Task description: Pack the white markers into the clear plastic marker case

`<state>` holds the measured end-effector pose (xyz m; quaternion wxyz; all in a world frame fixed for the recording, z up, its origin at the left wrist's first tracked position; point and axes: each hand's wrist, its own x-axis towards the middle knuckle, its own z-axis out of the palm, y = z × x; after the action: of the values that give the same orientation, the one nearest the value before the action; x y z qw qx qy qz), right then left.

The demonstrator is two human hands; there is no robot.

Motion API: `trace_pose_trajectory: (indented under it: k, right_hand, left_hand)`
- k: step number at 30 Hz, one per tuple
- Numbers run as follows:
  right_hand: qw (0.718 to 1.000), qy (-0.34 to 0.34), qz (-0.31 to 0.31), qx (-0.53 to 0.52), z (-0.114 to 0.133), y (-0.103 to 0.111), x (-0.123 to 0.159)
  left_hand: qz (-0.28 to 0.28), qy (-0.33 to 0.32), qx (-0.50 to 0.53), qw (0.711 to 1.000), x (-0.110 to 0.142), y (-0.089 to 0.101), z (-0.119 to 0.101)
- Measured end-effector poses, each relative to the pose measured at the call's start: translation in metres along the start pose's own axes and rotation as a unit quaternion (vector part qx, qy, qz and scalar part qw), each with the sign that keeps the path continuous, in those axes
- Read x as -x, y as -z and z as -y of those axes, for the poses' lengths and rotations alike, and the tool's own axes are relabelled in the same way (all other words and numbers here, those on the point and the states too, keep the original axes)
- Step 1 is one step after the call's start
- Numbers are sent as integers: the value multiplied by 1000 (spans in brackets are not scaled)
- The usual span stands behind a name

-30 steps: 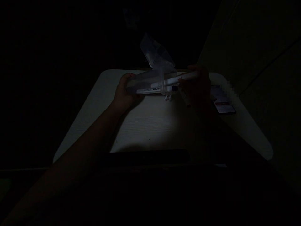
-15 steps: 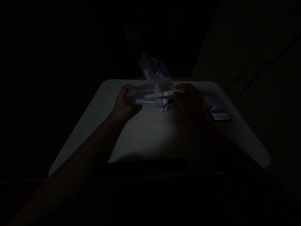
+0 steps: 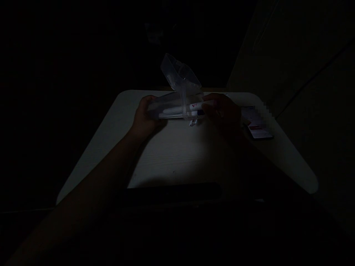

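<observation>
Clear plastic pencil case (image 3: 172, 98), gripped by your left hand (image 3: 144, 114), is near the far edge of the table (image 3: 163, 151); your right hand (image 3: 226, 112) pinches a white marker (image 3: 194, 106) at its mouth: keep them aligned.

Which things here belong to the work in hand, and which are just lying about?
In use:
open clear plastic case, in left hand
white cylindrical marker, in right hand
white dark-capped pen, partly inside case

Lying about:
flat rectangular phone
</observation>
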<state>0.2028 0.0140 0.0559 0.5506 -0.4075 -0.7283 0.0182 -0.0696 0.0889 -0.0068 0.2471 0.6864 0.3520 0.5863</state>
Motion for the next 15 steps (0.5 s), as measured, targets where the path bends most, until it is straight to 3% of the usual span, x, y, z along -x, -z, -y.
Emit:
trace_pose_trajectory:
  k: [7,15]
  right_hand:
    - [991,17,119,66,14,7,-5]
    - [978,60,135,150,4,-10,2]
  left_hand:
    - [-3,10,-5,1000,-2,2,8]
    - [0,12,0,1000,0,1,-1]
